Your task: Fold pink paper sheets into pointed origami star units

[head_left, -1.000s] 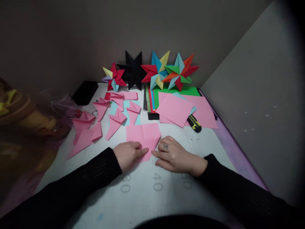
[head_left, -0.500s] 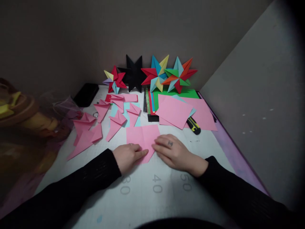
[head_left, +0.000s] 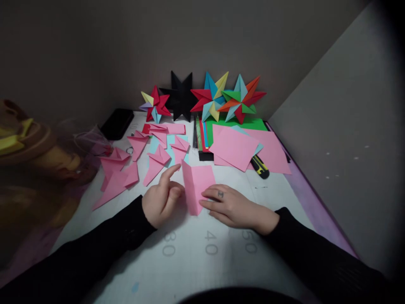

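A pink sheet of origami paper (head_left: 204,179) lies in front of me with a crease down its middle. Its left half stands up from the mat, and the lower right corner is folded in. My left hand (head_left: 163,196) is beside the raised half, index finger stretched out to its upper edge and thumb held apart from the finger. My right hand (head_left: 232,207), with a ring on one finger, rests flat on the right half, fingertips pressing the paper down.
Several folded pink paper pieces (head_left: 118,181) lie at the left, near a black phone-like object (head_left: 117,123). Folded paper stars (head_left: 210,97) lean on the wall. At the right are pink sheets (head_left: 236,145) and a yellow-black cutter (head_left: 260,166). A blurred brown figure (head_left: 38,143) stands far left.
The left half of the paper, flat before, now stands upright. My left hand has moved left off the sheet and its index finger has lifted. My right hand stays on the paper.
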`<state>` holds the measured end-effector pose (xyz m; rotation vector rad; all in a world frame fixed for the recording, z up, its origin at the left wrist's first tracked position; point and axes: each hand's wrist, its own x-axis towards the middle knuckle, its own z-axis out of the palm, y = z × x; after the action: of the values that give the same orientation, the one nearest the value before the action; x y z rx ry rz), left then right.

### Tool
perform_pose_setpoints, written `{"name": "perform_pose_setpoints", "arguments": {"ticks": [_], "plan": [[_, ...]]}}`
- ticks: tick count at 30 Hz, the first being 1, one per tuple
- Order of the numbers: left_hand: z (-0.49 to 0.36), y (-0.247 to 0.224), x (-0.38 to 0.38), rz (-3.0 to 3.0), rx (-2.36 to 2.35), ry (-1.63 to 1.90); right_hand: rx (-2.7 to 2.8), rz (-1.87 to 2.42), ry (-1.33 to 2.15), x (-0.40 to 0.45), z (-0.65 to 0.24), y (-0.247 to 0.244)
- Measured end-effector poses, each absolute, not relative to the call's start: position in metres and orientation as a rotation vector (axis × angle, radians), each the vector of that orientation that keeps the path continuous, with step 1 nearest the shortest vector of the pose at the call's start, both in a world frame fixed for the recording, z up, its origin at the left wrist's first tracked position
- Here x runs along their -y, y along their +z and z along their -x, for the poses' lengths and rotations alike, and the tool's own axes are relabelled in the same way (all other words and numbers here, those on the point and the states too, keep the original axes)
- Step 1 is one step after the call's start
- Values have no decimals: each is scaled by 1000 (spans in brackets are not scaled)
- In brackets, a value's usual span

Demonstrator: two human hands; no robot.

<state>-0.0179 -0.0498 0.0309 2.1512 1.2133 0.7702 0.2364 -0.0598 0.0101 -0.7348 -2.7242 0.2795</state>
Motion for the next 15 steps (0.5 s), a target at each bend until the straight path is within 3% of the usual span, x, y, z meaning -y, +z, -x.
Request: {"name": "perform_pose_setpoints", "arguments": {"ticks": [3, 10, 15], "plan": [[16, 15, 54, -2254, -942, 852, 2752, 735, 322, 59, -236, 11], [12, -20, 47, -2798, -529, 386, 2546, 661, 557, 51, -244, 6], [10, -22, 47, -2865, -529, 352, 2019, 953, 258, 53, -253, 8]]}}
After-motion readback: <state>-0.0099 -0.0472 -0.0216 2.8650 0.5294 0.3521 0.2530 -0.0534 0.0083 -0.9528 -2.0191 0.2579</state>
